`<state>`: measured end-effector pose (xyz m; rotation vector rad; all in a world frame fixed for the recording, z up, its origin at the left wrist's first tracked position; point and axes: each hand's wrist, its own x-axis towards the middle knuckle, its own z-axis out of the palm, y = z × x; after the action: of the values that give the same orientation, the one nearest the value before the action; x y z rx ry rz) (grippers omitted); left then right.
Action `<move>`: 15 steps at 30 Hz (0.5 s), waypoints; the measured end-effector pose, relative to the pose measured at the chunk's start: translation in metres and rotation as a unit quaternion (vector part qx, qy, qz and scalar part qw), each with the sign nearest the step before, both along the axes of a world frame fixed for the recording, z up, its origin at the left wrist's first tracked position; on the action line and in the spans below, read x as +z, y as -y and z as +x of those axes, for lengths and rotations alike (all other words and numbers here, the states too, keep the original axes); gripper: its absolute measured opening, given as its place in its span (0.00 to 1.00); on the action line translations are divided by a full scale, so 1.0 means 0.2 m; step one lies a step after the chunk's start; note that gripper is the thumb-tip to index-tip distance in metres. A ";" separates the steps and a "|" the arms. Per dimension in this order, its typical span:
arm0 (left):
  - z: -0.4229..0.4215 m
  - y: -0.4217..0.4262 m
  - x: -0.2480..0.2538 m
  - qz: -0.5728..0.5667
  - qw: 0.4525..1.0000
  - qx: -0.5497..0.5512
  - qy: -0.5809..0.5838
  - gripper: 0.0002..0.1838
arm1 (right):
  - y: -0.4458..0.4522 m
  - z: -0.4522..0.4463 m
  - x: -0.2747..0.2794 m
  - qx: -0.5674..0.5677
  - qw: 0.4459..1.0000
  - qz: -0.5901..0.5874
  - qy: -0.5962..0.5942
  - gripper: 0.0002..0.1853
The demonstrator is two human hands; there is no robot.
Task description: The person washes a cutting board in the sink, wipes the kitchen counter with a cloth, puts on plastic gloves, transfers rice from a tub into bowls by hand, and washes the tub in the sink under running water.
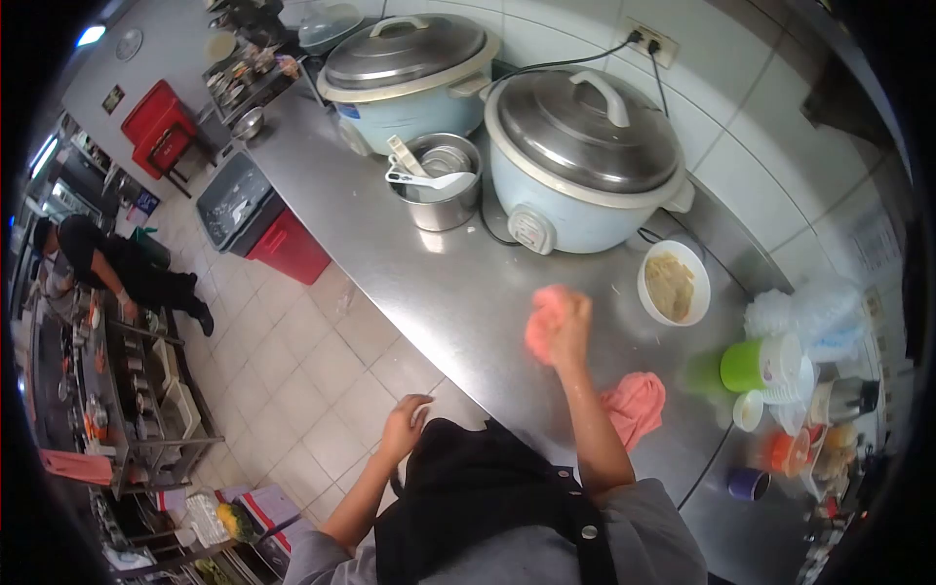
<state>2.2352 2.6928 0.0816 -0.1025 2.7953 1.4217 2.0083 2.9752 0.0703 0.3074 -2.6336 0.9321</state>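
Pink cloth (542, 322) is bunched in the right hand (570, 331), on the counter (429, 292) in front of the nearer cooker (585, 161). The left hand (404, 429) is open. Beside the cooker, a pot (441, 210) stands left and a food bowl (674, 284) sits right.

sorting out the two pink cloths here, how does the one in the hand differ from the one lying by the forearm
The held cloth is gripped in the right hand, while the loose cloth lies crumpled with no hand on it. The held cloth is nearer the rice cookers; the loose cloth is closer to the person's body. The held cloth looks blurred, the loose cloth sharper. Both are pinkish.
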 end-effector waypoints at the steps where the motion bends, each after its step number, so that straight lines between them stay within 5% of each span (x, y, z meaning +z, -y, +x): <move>1: 0.06 0.07 -0.01 0.002 0.998 0.060 0.016 0.09 | -0.02 -0.08 0.04 -0.050 0.997 0.011 -0.050 0.27; 4: 0.28 0.27 -0.11 -0.032 0.984 0.172 0.030 0.09 | -0.15 -0.26 -0.01 -0.125 0.978 0.156 -0.055 0.28; 6: 0.43 0.38 -0.23 -0.042 0.974 0.215 0.065 0.08 | -0.08 -0.27 0.05 -0.284 0.926 0.203 0.143 0.30; 10: 0.55 0.56 -0.34 -0.046 0.966 0.180 0.178 0.10 | 0.45 -0.27 -0.01 -0.245 0.940 0.188 0.144 0.32; 12: 0.50 0.67 -0.36 -0.021 0.967 0.135 0.216 0.11 | 0.75 -0.34 -0.14 -0.196 0.962 0.188 0.029 0.28; 15: 0.41 0.96 -0.38 -0.021 0.979 0.042 0.199 0.12 | 1.09 -0.49 -0.19 -0.254 0.953 0.147 0.079 0.26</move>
<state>2.3165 2.5011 0.0053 -0.4568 2.5145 1.1949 1.9093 2.7573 0.0326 -0.3829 -2.7834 0.4089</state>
